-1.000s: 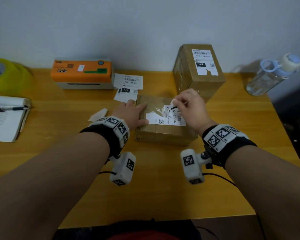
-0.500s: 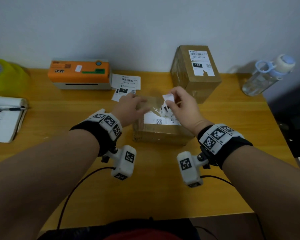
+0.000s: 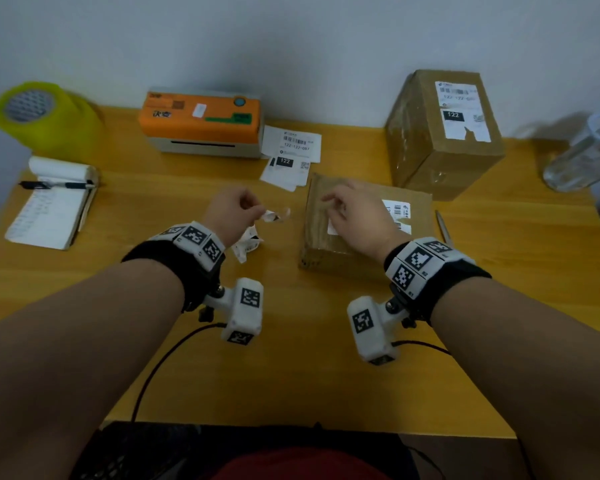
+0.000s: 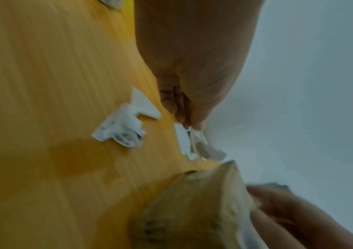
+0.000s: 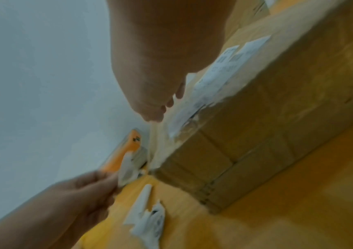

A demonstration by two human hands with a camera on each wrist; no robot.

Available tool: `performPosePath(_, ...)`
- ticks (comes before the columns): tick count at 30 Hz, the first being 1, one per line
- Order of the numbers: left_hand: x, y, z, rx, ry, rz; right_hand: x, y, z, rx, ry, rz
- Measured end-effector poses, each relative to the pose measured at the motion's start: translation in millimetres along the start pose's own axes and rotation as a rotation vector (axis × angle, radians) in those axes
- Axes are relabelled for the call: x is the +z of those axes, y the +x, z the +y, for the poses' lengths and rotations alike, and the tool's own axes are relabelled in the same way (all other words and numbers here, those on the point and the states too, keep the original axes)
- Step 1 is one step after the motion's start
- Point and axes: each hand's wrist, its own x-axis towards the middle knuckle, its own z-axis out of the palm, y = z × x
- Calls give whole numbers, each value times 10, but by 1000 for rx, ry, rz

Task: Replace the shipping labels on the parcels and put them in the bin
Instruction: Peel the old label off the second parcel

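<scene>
A flat brown parcel lies mid-table with a torn white old label still stuck on its top. My left hand hovers left of the parcel and pinches a torn label scrap, seen hanging from the fingertips in the left wrist view. My right hand is above the parcel's top, its fingers loosely curled near the label's torn edge and holding nothing I can see. More crumpled label scraps lie on the table under my left hand. Fresh labels lie by the printer.
An orange label printer stands at the back. A tall second parcel with its own label stands back right, beside a water bottle. A yellow-green round container and a notebook with pen are at the left. A thin tool lies right of the flat parcel.
My right hand tore a piece off the parcel's label. My left hand left the parcel, took the piece and moved left with it. The right hand now holds nothing.
</scene>
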Motion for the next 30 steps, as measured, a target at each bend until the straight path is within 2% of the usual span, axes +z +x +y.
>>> performPosePath(2,12,9,-132,-44,53,-20,2,3,62,26,-75,-81)
performPosePath(9,166,108,-197,-58,300,-44,-131,34,19,112,-20,-257)
performPosePath(19,85,134,-113,-13,749,-207,-97,117,17,78,-125,-307)
performPosePath(22,59,99,-74,23,741,-177,-79,111,33,73,-132,-312)
performPosePath(25,95,41,30,113,546,-119,-112,102,56,97,-94,-301)
performPosePath(28,177,-5,244,195,370,-166,-170,110,31,118,-134,-305)
performPosePath(30,255,-17,405,192,280,-220,-197,127,-4,153,-252,-310)
